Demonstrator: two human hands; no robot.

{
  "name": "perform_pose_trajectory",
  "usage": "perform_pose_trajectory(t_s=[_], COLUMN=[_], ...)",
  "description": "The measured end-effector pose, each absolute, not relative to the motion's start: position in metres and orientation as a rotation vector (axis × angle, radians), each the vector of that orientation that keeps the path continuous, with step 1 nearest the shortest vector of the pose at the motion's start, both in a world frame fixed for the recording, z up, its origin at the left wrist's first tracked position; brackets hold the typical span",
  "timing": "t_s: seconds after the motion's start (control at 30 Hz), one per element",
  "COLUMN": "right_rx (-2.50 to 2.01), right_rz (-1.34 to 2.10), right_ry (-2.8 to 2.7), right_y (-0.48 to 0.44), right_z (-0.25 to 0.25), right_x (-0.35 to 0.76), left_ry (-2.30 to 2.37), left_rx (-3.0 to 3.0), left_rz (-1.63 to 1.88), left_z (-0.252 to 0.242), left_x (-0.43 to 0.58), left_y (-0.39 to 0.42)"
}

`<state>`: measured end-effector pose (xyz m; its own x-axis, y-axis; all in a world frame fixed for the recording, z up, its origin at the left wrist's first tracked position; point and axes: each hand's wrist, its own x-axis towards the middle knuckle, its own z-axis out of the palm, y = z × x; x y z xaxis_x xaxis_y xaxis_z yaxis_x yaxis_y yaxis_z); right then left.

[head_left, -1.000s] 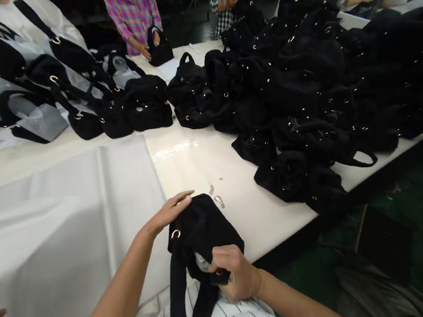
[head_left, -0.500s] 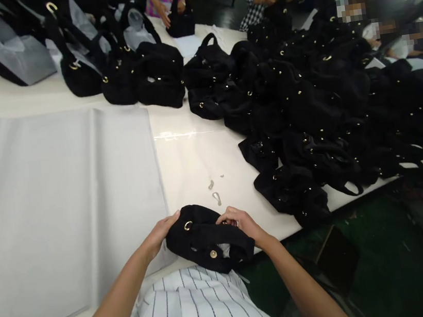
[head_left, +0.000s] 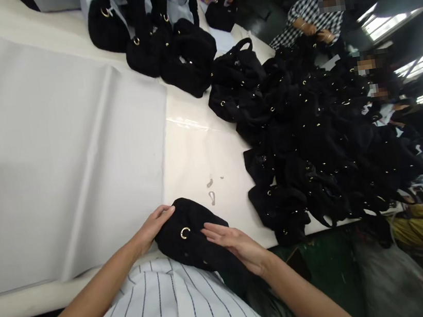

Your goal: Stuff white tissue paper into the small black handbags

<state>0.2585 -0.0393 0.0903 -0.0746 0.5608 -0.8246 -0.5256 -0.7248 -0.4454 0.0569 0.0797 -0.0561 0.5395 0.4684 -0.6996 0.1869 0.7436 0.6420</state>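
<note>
A small black velvet bag (head_left: 189, 224) with a gold ring lies at the near edge of the white table (head_left: 195, 150), against my striped shirt. My left hand (head_left: 151, 228) rests on the bag's left side, fingers curled over its top edge. My right hand (head_left: 235, 243) lies flat on the bag's right side with the fingers stretched out and apart. Neither hand lifts the bag.
A big heap of black bags (head_left: 317, 134) covers the table's right half. A white sheet (head_left: 51, 159) lies on the left. Upright bags (head_left: 164, 40) stand at the back. Small metal bits (head_left: 212, 196) lie beyond my bag. Other people (head_left: 312, 10) work at the far side.
The view has tilted and swung left. My right hand let go of the bag's handle and now lies flat on the bag. My left hand stays at its left edge.
</note>
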Motion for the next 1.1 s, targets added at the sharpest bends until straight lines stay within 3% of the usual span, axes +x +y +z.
perform_pose_trajectory(t_s=[0.1, 0.27, 0.5, 0.97, 1.1], right_rx=[-1.492, -1.433, -1.596, -1.812, -1.64], right_rz=[1.836, 2.048, 1.551, 1.697, 1.784], right_ry=[0.157, 0.342, 0.319, -0.096, -0.017], right_y=[-0.042, -0.051, -0.054, 0.028, 0.026], right_z=[0.096, 0.11, 0.065, 0.021, 0.011], right_x=[0.249, 0.231, 0.201, 0.186, 0.189], left_ry=[1.006, 0.938, 0.992, 1.165, 1.165], left_rx=[0.731, 0.685, 0.729, 0.675, 0.63], left_rz=[0.228, 0.24, 0.274, 0.286, 0.34], left_z=[-0.049, -0.04, -0.044, -0.089, -0.086], left_x=[0.053, 0.046, 0.05, 0.031, 0.034], left_y=[0.078, 0.083, 0.081, 0.063, 0.061])
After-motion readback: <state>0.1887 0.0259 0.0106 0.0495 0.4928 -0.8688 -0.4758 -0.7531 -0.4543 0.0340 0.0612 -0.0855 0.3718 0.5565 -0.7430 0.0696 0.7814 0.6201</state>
